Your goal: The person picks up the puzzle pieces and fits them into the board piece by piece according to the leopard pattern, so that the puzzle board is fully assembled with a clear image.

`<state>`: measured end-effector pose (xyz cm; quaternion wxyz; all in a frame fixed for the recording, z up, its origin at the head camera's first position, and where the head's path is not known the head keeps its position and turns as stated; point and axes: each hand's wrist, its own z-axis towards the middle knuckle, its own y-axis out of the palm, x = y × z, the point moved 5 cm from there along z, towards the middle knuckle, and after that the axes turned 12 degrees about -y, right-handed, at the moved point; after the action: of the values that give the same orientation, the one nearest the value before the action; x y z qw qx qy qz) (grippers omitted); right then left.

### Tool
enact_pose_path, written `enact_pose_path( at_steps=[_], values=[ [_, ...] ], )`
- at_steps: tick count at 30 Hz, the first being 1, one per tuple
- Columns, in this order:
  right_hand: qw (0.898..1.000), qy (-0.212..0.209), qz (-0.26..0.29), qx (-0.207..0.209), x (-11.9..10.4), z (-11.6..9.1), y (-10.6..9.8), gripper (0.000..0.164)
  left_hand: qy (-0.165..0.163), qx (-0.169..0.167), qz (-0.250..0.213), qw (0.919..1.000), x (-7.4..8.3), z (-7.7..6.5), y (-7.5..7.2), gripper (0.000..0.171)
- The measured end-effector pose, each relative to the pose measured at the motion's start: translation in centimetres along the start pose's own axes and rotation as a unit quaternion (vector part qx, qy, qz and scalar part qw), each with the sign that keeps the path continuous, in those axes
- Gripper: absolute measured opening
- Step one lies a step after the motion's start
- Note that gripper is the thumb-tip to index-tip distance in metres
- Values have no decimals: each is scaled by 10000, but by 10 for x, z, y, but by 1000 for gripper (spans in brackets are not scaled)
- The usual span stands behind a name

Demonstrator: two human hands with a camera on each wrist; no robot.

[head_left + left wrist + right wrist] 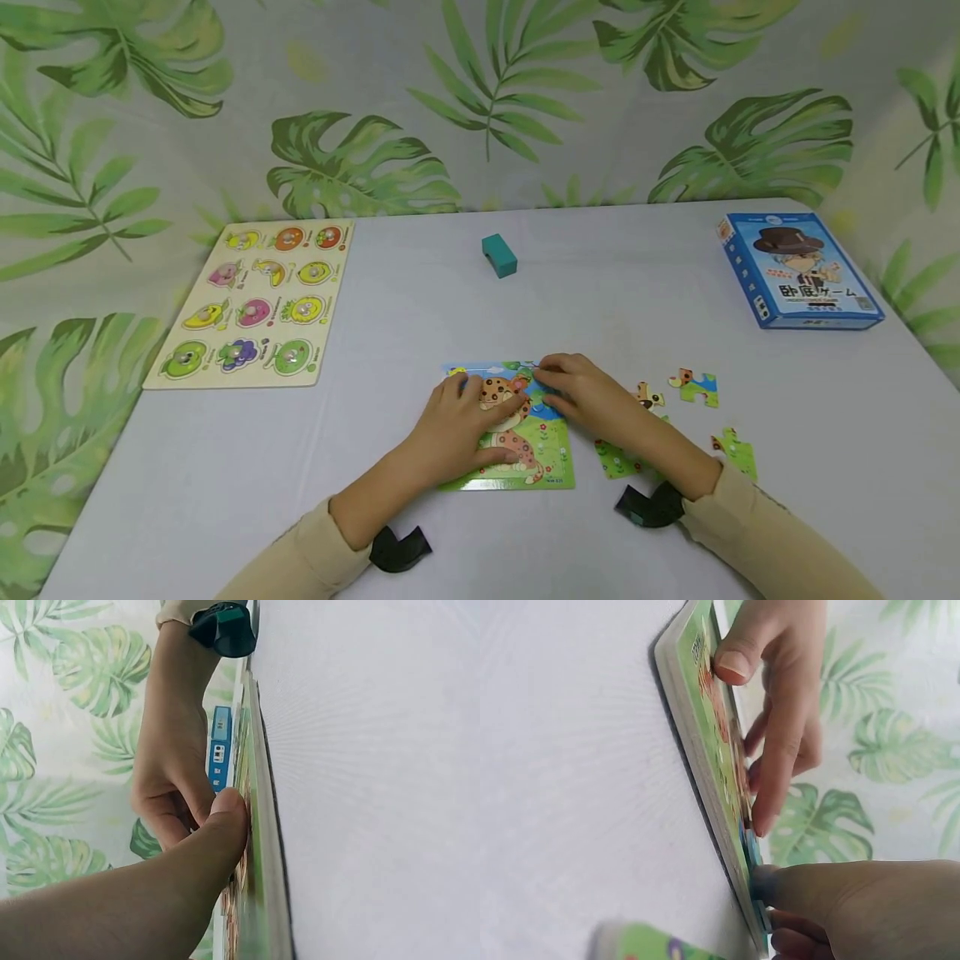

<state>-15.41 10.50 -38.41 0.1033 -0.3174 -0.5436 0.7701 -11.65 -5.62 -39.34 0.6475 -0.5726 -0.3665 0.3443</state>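
Note:
A jigsaw puzzle board (555,458) with a spotted leopard picture lies flat at the front middle of the table. My left hand (450,425) rests across its left side, fingers spread, the thumb and index finger touching the picture. At the board's upper right corner, my right hand (588,396) pinches a blue puzzle piece (751,847) between thumb and curled fingers. That piece sits slightly raised over the board in the right wrist view, and the fingers hide much of it. Loose puzzle pieces (697,387) lie right of the board, some partly behind my right forearm.
At the back left lies a wooden fruit peg board (243,382). A teal block (499,256) stands at the back middle. The blue game box (806,271) is at the back right. Another loose piece (737,452) lies beside the right sleeve. Leaf-patterned cloth (360,167) hangs behind the table.

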Motion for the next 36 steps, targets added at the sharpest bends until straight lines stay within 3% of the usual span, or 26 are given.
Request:
enact_pose_path(
  at_steps=[11,18,23,26,32,36],
  values=[
    [9995,-113,252,-129,-1,3,0,38,-70,35,67,9999,0,0,-2,67],
    [9985,19,409,-372,-1,-1,3,47,-257,-329,-65,9991,0,0,-1,67],
    [9982,39,287,-531,-2,-1,4,53,-287,-383,-10,9989,-1,1,0,68],
    [9969,104,503,-601,-2,-3,4,58,-295,-391,-106,9987,-4,2,1,69],
    [9892,458,1376,-222,0,-11,-11,60,-251,-250,-704,9969,-17,1,1,67],
    [9886,482,1401,275,2,-21,-30,59,-356,-160,-1233,9916,-31,-5,-1,69]
  ],
)
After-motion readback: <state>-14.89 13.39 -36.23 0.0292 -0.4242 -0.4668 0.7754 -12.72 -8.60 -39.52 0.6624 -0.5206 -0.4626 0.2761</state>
